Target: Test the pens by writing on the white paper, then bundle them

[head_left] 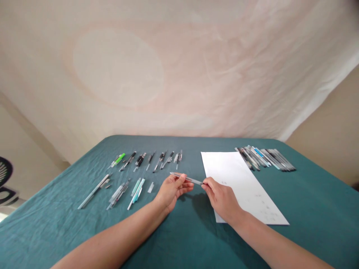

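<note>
A clear, slim pen (185, 178) is held level a little above the teal tablecloth (179, 239), between both hands. My left hand (171, 191) pinches its left half with thumb and fingers. My right hand (221, 199) is closed on the pen's right tip, over the near-left part of a white sheet of paper (241, 186). Faint marks show on the sheet.
A row of dark pens (153, 160) and a green marker (118, 160) lies at the far left. Nearer lie a long clear pen (94, 191), pale pens (134, 190) and small caps. A bundle of grey and blue pens (265, 157) lies beyond the paper.
</note>
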`<act>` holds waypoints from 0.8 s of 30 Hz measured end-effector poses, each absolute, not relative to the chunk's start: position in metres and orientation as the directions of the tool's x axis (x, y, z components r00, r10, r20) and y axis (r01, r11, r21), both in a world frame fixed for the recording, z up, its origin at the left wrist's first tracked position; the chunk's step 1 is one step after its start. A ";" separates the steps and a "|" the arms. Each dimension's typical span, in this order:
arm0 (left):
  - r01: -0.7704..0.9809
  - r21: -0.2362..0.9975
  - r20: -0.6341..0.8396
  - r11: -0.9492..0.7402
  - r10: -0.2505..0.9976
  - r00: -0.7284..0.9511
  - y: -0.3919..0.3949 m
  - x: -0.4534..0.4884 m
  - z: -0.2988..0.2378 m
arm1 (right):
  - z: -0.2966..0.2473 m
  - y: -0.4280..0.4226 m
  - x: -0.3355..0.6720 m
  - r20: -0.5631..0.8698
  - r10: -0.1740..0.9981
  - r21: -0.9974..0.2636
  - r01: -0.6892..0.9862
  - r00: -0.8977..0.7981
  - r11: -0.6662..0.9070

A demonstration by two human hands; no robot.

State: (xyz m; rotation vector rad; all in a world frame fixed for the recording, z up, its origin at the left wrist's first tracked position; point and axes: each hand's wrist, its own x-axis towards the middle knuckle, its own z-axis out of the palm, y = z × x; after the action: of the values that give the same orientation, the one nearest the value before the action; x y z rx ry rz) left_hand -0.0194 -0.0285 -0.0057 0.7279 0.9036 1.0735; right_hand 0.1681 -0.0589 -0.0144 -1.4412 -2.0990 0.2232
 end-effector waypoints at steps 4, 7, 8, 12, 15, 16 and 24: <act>-0.409 0.856 -0.244 0.316 0.945 0.219 -0.028 -0.021 -0.007 | -0.014 -0.061 0.166 0.314 0.923 -0.513 0.778 -0.222 0.362; -0.413 0.850 -0.254 0.326 0.941 0.222 -0.026 -0.022 -0.007 | -0.013 -0.062 0.164 0.321 0.915 -0.493 0.781 -0.246 0.383; -0.416 0.848 -0.255 0.328 0.941 0.221 -0.025 -0.023 -0.006 | -0.013 -0.063 0.164 0.346 0.900 -0.454 0.791 -0.267 0.409; -0.420 0.845 -0.263 0.331 0.941 0.212 -0.025 -0.023 -0.004 | -0.011 -0.065 0.162 0.440 0.834 -0.284 0.829 -0.333 0.481; -0.413 0.845 -0.272 0.339 0.938 0.213 -0.026 -0.023 -0.003 | -0.010 -0.067 0.161 0.435 0.842 -0.272 0.845 -0.320 0.461; -0.411 0.846 -0.272 0.338 0.939 0.213 -0.027 -0.022 -0.003 | -0.009 -0.068 0.161 0.424 0.850 -0.289 0.843 -0.311 0.453; -0.393 0.881 -0.195 0.265 0.959 0.208 -0.027 -0.023 -0.004 | -0.010 -0.069 0.156 0.121 0.964 -0.806 0.543 -0.235 0.234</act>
State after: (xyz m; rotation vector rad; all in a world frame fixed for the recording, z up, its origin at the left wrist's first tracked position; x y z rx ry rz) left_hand -0.0229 -0.0267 -0.0036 0.7996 0.8840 1.0953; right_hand 0.1556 -0.0694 -0.0103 -1.3820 -1.8772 0.8524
